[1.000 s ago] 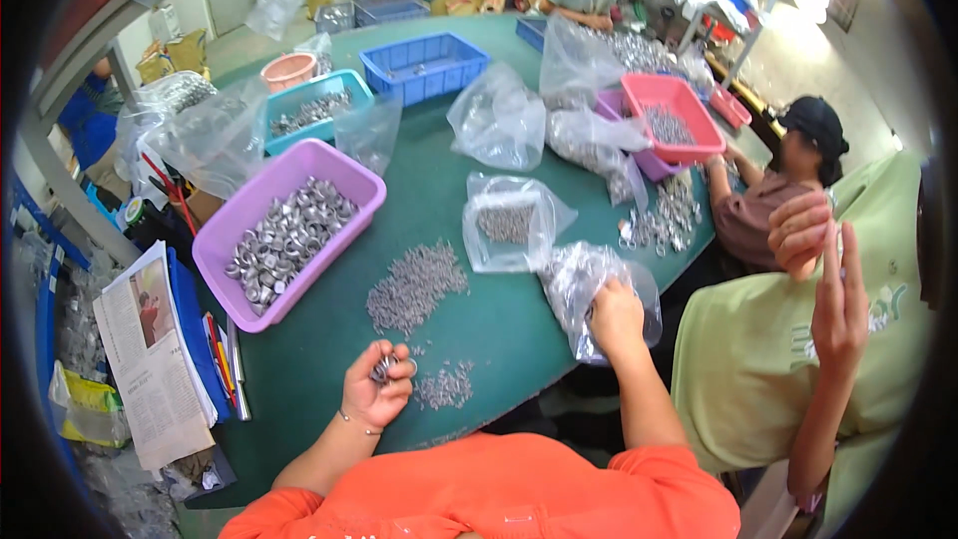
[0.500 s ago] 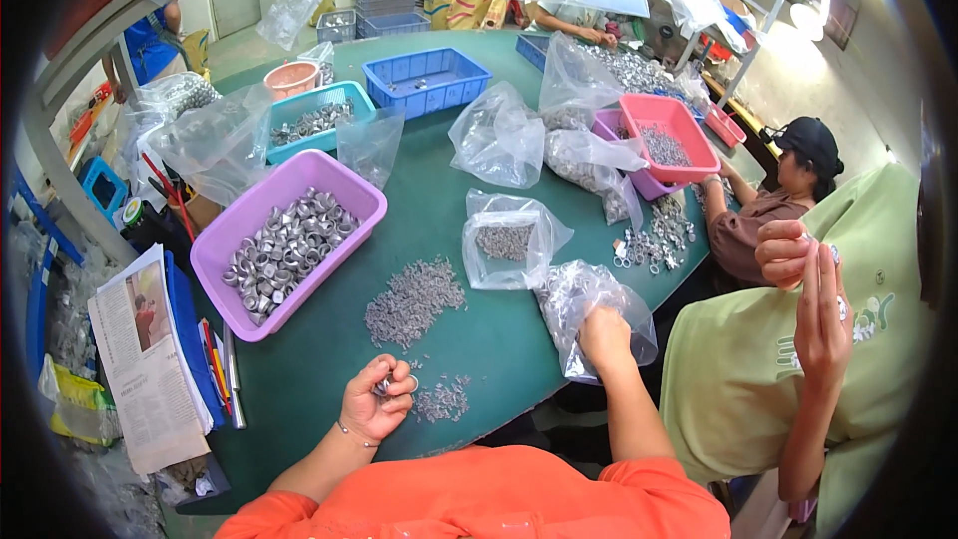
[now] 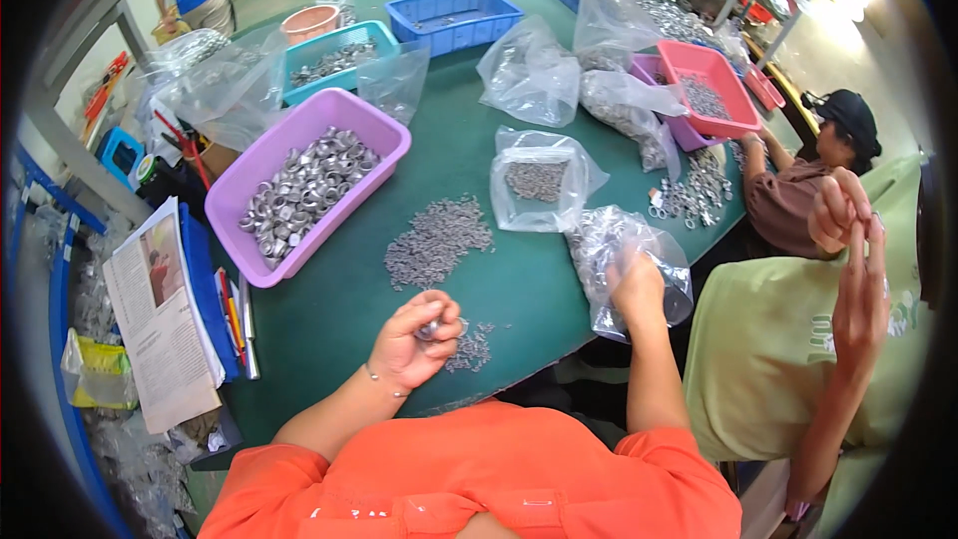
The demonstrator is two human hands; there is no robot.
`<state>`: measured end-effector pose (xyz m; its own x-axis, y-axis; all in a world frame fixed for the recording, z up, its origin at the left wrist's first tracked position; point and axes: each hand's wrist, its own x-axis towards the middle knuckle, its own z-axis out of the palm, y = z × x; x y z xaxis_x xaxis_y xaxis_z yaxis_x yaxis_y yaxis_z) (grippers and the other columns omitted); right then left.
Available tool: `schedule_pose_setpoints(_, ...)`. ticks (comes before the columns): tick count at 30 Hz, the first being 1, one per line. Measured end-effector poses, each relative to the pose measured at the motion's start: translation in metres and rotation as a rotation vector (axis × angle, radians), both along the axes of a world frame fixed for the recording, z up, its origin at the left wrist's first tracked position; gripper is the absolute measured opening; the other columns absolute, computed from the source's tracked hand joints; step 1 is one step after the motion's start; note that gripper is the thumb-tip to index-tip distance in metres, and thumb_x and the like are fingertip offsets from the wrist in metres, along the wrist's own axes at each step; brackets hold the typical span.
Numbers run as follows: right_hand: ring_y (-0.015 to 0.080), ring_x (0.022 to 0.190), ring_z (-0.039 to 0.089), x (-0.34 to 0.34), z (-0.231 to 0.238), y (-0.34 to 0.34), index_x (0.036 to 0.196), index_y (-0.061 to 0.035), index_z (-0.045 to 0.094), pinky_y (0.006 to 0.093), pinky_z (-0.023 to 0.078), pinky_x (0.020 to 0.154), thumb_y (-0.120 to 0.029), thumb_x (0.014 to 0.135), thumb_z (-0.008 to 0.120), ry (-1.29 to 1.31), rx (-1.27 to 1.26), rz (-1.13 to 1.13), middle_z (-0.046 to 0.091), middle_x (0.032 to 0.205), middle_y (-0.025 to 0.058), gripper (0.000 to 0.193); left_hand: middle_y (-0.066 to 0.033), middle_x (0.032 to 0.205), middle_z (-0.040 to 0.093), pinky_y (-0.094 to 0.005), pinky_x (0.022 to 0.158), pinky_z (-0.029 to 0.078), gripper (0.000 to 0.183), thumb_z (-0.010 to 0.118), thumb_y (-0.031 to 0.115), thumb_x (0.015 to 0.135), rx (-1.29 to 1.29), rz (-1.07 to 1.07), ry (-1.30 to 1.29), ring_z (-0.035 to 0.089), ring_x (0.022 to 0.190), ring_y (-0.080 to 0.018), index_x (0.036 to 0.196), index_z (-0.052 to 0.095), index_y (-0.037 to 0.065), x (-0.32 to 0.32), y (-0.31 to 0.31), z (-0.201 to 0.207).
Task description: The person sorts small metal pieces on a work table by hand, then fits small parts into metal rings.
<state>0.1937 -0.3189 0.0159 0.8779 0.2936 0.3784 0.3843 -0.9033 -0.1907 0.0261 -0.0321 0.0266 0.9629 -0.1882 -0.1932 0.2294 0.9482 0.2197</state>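
My left hand (image 3: 414, 341) is closed around silvery metal rings (image 3: 429, 329), partly hidden by the fingers; how many it holds I cannot tell. Just beside it lies a small heap of tiny grey metal pieces (image 3: 469, 347), with a larger pile of the same pieces (image 3: 439, 243) farther up the table. My right hand (image 3: 639, 289) reaches into the mouth of a clear plastic bag (image 3: 599, 265) on the right, its fingertips hidden by the plastic. Behind that bag, another open clear bag (image 3: 539, 185) has small grey pieces in it. A purple tub (image 3: 374, 175) at the left contains many metal rings.
Farther back are a teal basket (image 3: 299, 90), a blue crate (image 3: 454, 35) and a pink basket (image 3: 743, 118). Newspaper (image 3: 165, 324) and pens (image 3: 235, 314) lie at the left edge. Close on my right, a person in green (image 3: 758, 359) raises both hands; another in a black cap sits beyond.
The view has tilted down and shifted, so the table appears higher and farther right. My left hand stays closed by the small heap; my right hand remains at the bag.
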Motion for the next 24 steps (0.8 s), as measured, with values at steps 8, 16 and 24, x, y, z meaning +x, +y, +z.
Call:
schedule_pose_setpoints(8, 0.0072, 0.064, 0.057, -0.030, 0.032, 0.002, 0.096, 0.0019, 0.062, 0.0207, 0.046, 0.057, 0.001, 0.089, 0.052, 0.378, 0.970, 0.043, 0.062, 0.079, 0.0035, 0.012, -0.0094, 0.083, 0.056, -0.0199, 0.044, 0.036, 0.006, 0.056, 0.008, 0.088, 0.218, -0.043, -0.066, 0.048, 0.066, -0.0130, 0.092, 0.058, 0.004, 0.005, -0.021, -0.013)
schedule_pose_setpoints(16, 0.0126, 0.062, 0.058, -0.093, 0.049, 0.070, 0.101, 0.0059, 0.057, 0.0236, 0.048, 0.055, 0.001, 0.089, 0.055, 0.863, 1.415, 0.442, 0.062, 0.084, 0.0124, 0.013, -0.0106, 0.078, 0.059, -0.0187, 0.040, 0.034, 0.017, 0.066, 0.004, 0.081, 0.583, -0.062, -0.086, 0.053, 0.059, -0.0124, 0.094, 0.057, 0.001, 0.002, -0.022, -0.008)
schedule_pose_setpoints(24, 0.0128, 0.067, 0.061, -0.097, 0.018, 0.095, 0.099, 0.0051, 0.060, 0.0229, 0.051, 0.054, 0.000, 0.088, 0.058, 1.283, 1.481, 0.381, 0.064, 0.084, 0.0104, 0.012, -0.0065, 0.079, 0.062, -0.0167, 0.043, 0.036, 0.017, 0.070, 0.006, 0.079, 0.809, -0.077, -0.023, 0.052, 0.055, -0.0059, 0.093, 0.061, 0.000, 0.003, -0.021, -0.004)
